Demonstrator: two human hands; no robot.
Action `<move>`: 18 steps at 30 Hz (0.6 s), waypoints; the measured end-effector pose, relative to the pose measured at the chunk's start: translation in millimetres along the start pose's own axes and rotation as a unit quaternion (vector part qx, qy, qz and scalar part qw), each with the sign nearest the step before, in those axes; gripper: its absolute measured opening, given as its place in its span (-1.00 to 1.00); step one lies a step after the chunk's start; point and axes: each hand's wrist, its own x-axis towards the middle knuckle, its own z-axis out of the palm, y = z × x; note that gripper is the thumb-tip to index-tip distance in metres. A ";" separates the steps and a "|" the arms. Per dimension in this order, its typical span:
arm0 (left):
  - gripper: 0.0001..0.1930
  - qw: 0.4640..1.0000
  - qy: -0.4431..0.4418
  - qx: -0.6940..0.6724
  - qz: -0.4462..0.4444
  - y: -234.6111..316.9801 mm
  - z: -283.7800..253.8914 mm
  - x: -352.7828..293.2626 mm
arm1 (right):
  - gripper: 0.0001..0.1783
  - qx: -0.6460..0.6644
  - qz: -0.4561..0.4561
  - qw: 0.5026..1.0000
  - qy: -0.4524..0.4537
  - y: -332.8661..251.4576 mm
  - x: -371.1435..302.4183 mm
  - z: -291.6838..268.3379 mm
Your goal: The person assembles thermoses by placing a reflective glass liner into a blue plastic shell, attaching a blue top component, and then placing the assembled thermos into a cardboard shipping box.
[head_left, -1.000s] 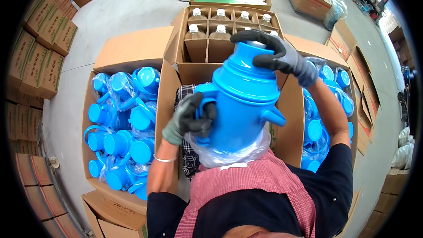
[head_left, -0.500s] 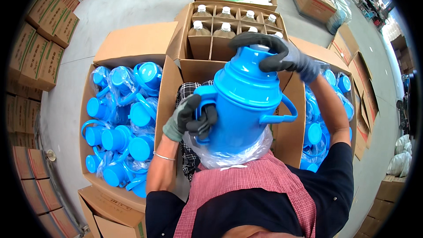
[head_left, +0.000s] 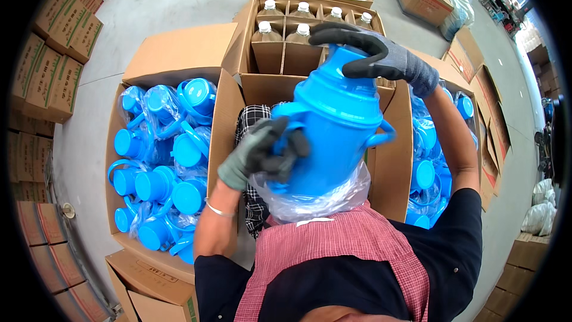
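Head view, from left to right, we see:

1. Stacked cartons (head_left: 59, 86) of brown corrugated board, square-edged, bowed by the lens.
2. An open left carton (head_left: 179, 50), its broad matte flap folded out; inside, glossy blue plastic flasks (head_left: 187, 197) with round ends and looped handles sit in crinkled clear film.
3. The left hand (head_left: 262, 149) in a grey knit glove with dark coated fingers, a thin metal bangle (head_left: 219, 210) below the cuff. Its fingers are curled around the side handle of the blue jug, though blur softens their outline.
4. The blue jug (head_left: 336, 137), smooth and shiny, with stepped rings narrowing to a neck. We find it before the chest, base in a crumpled clear bag (head_left: 333, 206) by the checked red apron (head_left: 333, 250), neck pointing away.
5. Beyond it, a divided carton (head_left: 268, 56) with rounded bottles (head_left: 302, 33) capped in white (neat cells, one cap apiece).
6. The right hand (head_left: 372, 56), gloved alike, arches over the jug's mouth: thumb by the neck, fingers reaching across. We cannot tell whether they grip.
7. A right carton (head_left: 390, 143) of more blue flasks in film, then flattened cardboard sheets (head_left: 485, 113) leaning on the grey floor.
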 end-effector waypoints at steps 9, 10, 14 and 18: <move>-0.39 0.862 0.143 0.480 0.074 -21.3 111.9 50.6 | -0.57 0.035 0.173 0.984 0.032 64.3 -3.3 29.9; -0.39 0.865 0.112 0.488 0.012 -10.6 116.7 50.8 | -0.55 0.025 0.194 0.980 0.029 58.4 -0.6 26.7; -0.39 0.982 0.052 0.177 0.044 -16.5 45.9 14.6 | -0.44 -0.040 0.149 0.987 -0.043 8.7 4.2 10.9; -0.65 0.998 -0.041 -0.053 0.016 -7.4 -7.4 -7.2 | -0.48 0.088 0.017 0.994 -0.057 -8.9 1.6 8.4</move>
